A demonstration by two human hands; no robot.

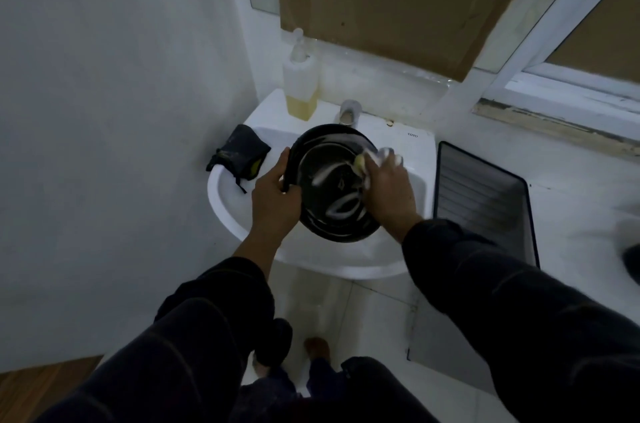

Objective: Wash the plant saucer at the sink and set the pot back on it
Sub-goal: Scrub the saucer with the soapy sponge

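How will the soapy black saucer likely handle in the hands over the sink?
Likely slippery: suds streak the saucer where the right hand scrubs with a sponge. Probably stiff and light: the left hand alone holds it tilted by its rim over the sink without sagging.

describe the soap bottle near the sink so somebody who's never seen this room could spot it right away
Find the white sink against the wall. On its back left corner, left of the tap, stands the soap bottle: a translucent pump bottle, yellowish liquid filling only its bottom.

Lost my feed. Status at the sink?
Left hand grips saucer rim. Right hand scrubs it with sponge, suds inside. Over sink; nothing blocking.
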